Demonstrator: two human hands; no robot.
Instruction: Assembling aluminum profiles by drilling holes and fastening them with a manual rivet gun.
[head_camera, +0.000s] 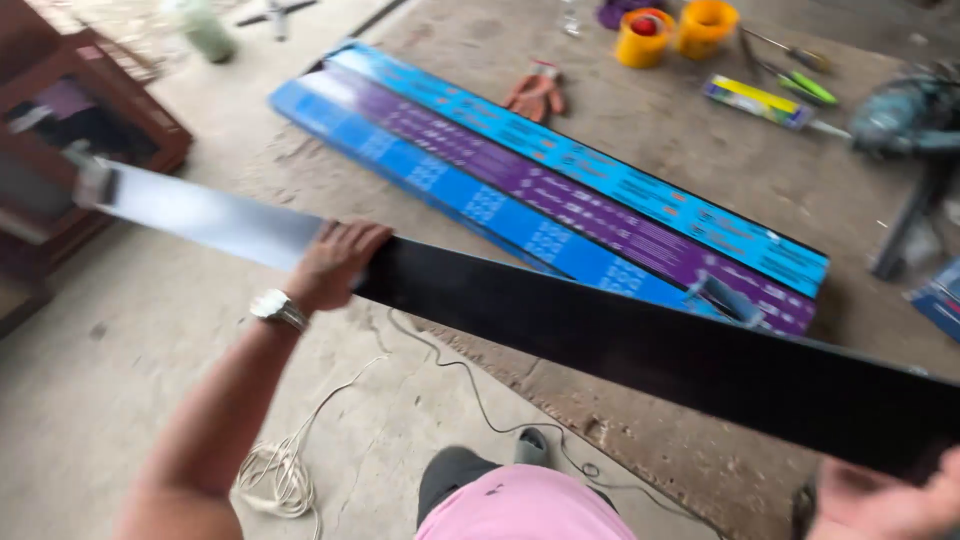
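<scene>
Concrete floor under me, long black glossy plank carried across it.
My left hand fingers clamp its top edge; my right hand props the near end, grip unclear. Beyond lie long blue and purple flat boxes. Setting it down needs level, steady lowering, I judge.

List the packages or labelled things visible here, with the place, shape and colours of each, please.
Long flat boxes: on the concrete floor beyond the black panel, three side by side, blue, purple and light blue, with small printed patterns.
Sealant tube: on the floor, upper right, slim, with a yellow, green and blue label.
Blue package: right edge, only a corner visible.
Screens or signs: none.
</scene>
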